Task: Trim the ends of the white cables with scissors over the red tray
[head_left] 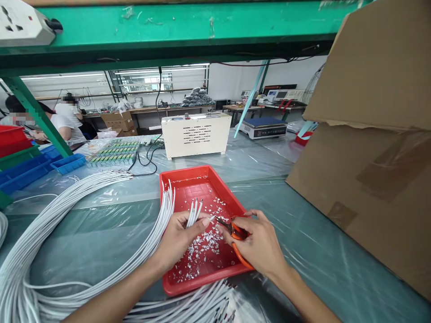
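Note:
Over the red tray (pixel 232 271), my left hand (pixel 180 235) is closed around a few white cables (pixel 194 214), their ends sticking up past the fingers. One cable end points right from between thumb and fingertip. My right hand (pixel 261 242) grips orange-handled cutters (pixel 239 233), whose dark tips meet or nearly meet that cable end. Small silvery-white scraps (pixel 205 242) lie scattered across the tray floor. More white cables (pixel 164 211) rest over the tray's left rim. A large looped bundle of white cable (pixel 43 233) spreads to the left, and stripped ends (pixel 222 300) lie in front of the tray.
A cardboard box (pixel 367 179) stands on the right. Behind the tray are a cream machine (pixel 197 137), a weighing scale (pixel 261 128) and stacked circuit boards (pixel 116 151). Blue bins (pixel 69 163) sit at left. A green shelf beam (pixel 202 22) crosses overhead. Two people (pixel 69 112) sit far left.

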Available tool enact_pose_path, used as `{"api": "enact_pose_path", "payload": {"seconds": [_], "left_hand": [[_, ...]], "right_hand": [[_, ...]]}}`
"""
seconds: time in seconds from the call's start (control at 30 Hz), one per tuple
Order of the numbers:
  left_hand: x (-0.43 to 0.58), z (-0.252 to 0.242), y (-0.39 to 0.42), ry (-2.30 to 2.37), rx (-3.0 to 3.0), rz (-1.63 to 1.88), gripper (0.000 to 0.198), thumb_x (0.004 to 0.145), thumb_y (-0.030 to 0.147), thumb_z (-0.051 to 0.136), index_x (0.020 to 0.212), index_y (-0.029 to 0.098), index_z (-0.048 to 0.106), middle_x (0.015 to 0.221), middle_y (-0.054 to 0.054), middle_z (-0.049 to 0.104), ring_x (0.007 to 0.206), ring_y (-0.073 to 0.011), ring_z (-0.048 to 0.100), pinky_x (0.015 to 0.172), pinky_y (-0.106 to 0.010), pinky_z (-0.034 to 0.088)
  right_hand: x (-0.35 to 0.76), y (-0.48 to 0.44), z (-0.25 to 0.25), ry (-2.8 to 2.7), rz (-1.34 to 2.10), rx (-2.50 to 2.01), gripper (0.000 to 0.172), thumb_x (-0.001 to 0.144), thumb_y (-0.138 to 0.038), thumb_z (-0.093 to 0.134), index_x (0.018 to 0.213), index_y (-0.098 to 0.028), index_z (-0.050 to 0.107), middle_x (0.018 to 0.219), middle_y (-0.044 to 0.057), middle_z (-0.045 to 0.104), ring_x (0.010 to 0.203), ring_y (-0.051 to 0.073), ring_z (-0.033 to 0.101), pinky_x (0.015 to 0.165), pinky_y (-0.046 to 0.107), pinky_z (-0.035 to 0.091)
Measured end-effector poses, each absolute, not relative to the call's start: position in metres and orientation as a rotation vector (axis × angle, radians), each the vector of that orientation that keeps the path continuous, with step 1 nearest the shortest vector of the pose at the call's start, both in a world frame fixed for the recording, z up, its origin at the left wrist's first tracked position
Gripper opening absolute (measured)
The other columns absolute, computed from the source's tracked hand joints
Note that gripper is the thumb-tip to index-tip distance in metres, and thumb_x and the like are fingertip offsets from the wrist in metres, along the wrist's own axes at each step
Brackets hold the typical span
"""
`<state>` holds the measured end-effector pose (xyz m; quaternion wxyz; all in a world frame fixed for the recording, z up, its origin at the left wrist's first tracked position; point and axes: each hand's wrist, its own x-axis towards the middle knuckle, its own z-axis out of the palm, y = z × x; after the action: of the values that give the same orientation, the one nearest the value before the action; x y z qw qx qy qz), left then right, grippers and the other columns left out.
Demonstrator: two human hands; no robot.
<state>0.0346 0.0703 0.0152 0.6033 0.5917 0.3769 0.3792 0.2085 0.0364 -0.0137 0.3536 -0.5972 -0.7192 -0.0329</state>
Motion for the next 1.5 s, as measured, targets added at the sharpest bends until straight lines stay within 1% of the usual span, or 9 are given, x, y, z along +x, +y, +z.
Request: {"api": "enact_pose_path", "payload": {"seconds": [0.23, 0.43, 0.67, 0.9, 1.0, 1.17, 1.3, 1.4, 1.5], "left_hand": [[0.034, 0.023, 0.068, 0.828, 1.479, 0.839, 0.019, 0.074, 0.032, 0.059, 0.078, 0.017, 0.069, 0.073, -0.001, 0.065, 0.069, -0.0143, 0.054, 0.068, -0.024, 0.039], [0.035, 0.029, 0.066, 0.744, 1.542, 0.811, 0.019, 0.077, 0.030, 0.056, 0.074, 0.017, 0.069, 0.070, 0.000, 0.065, 0.068, -0.0141, 0.054, 0.067, -0.023, 0.038], [0.032, 0.031, 0.068, 0.767, 1.595, 0.767, 0.022, 0.077, 0.033, 0.055, 0.067, 0.016, 0.066, 0.059, 0.002, 0.055, 0.057, -0.0111, 0.045, 0.057, -0.022, 0.032], [0.029, 0.031, 0.074, 0.715, 1.635, 0.649, 0.023, 0.076, 0.034, 0.056, 0.075, 0.017, 0.070, 0.061, 0.000, 0.060, 0.056, -0.0125, 0.046, 0.056, -0.023, 0.031], [0.028, 0.028, 0.077, 0.766, 1.616, 0.687, 0.019, 0.071, 0.033, 0.062, 0.072, 0.016, 0.070, 0.060, 0.000, 0.061, 0.056, -0.0127, 0.047, 0.056, -0.024, 0.032], [0.031, 0.028, 0.071, 0.851, 1.615, 0.777, 0.013, 0.069, 0.028, 0.063, 0.066, 0.016, 0.067, 0.061, -0.001, 0.061, 0.058, -0.0135, 0.050, 0.056, -0.025, 0.035], [0.034, 0.027, 0.060, 0.978, 1.713, 0.968, 0.008, 0.071, 0.022, 0.061, 0.067, 0.017, 0.065, 0.067, -0.003, 0.062, 0.064, -0.0160, 0.055, 0.061, -0.026, 0.040], [0.035, 0.025, 0.054, 1.016, 1.901, 1.087, 0.014, 0.075, 0.022, 0.056, 0.067, 0.017, 0.066, 0.069, -0.004, 0.061, 0.065, -0.0161, 0.055, 0.062, -0.026, 0.040], [0.035, 0.025, 0.052, 1.039, 1.983, 1.079, 0.017, 0.078, 0.025, 0.053, 0.069, 0.017, 0.066, 0.068, -0.004, 0.060, 0.063, -0.0158, 0.054, 0.060, -0.025, 0.040]], "right_hand": [[0.209, 0.034, -0.013, -1.883, -0.092, -1.513, 0.038, 0.070, -0.026, 0.055, 0.047, -0.020, 0.025, 0.045, -0.009, 0.027, 0.044, 0.009, 0.021, 0.072, 0.027, 0.032], [0.210, 0.033, -0.011, -1.913, -0.070, -1.484, 0.040, 0.070, -0.027, 0.056, 0.048, -0.019, 0.024, 0.045, -0.009, 0.027, 0.045, 0.009, 0.019, 0.073, 0.026, 0.031], [0.210, 0.031, -0.011, -1.894, 0.118, -1.544, 0.044, 0.071, -0.031, 0.057, 0.047, -0.020, 0.022, 0.043, -0.005, 0.031, 0.054, 0.013, 0.038, 0.053, 0.022, 0.031], [0.213, 0.031, -0.008, -1.956, -0.168, -1.398, 0.033, 0.072, -0.028, 0.055, 0.047, -0.019, 0.034, 0.043, -0.008, 0.037, 0.042, 0.008, 0.026, 0.071, 0.028, 0.033], [0.214, 0.030, -0.007, -1.975, -0.208, -1.373, 0.031, 0.072, -0.027, 0.054, 0.047, -0.019, 0.038, 0.043, -0.007, 0.039, 0.042, 0.007, 0.029, 0.072, 0.028, 0.032], [0.211, 0.029, -0.008, -1.985, -0.148, -1.441, 0.036, 0.073, -0.031, 0.054, 0.047, -0.020, 0.033, 0.044, -0.008, 0.035, 0.043, 0.008, 0.025, 0.072, 0.028, 0.033], [0.204, 0.028, -0.009, -1.930, -0.023, -1.502, 0.041, 0.074, -0.034, 0.054, 0.045, -0.020, 0.028, 0.042, -0.007, 0.032, 0.045, 0.010, 0.030, 0.064, 0.024, 0.034], [0.198, 0.027, -0.011, -1.850, 0.119, -1.581, 0.046, 0.073, -0.039, 0.054, 0.045, -0.020, 0.023, 0.041, -0.005, 0.031, 0.048, 0.012, 0.035, 0.051, 0.021, 0.031], [0.196, 0.025, -0.012, -1.802, 0.156, -1.625, 0.048, 0.072, -0.041, 0.055, 0.045, -0.020, 0.021, 0.041, -0.005, 0.030, 0.048, 0.012, 0.035, 0.047, 0.021, 0.029]]}}
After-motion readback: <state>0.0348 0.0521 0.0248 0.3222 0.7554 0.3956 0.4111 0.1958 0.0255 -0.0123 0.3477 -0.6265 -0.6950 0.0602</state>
